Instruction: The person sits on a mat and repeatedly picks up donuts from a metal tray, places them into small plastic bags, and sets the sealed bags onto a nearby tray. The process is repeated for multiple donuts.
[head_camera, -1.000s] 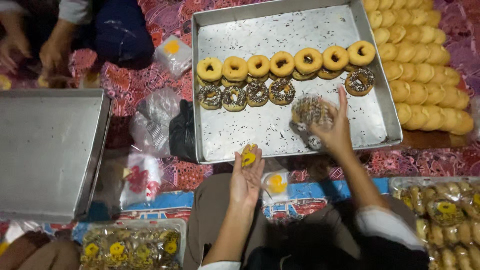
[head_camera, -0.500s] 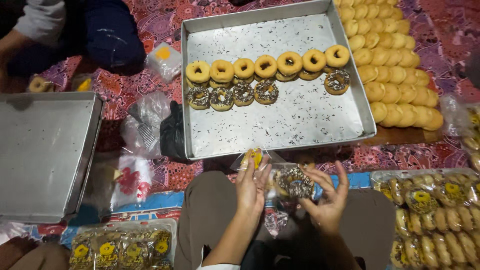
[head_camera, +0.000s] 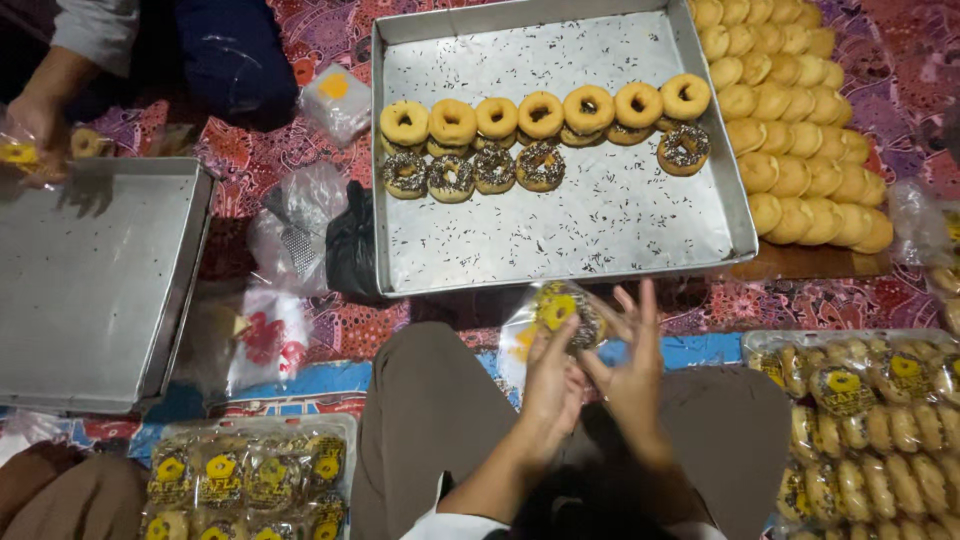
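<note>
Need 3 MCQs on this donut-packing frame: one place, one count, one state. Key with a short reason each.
1. Where does the black bag lie?
A. inside the big tray
B. against the big tray's left wall
C. on the stacked buns

2. How many sprinkled donuts remain in the big tray?
A. five
B. two
C. nine

3. What is the state of the donut at the left hand and right hand?
A. bare
B. inside a clear plastic bag
C. broken in half

Key: 1 B, it lies on the cloth touching the tray's left outer wall. 2 A, four sit in a row and one apart at the right. 3 B, glossy film with a yellow sticker surrounds it.
</note>
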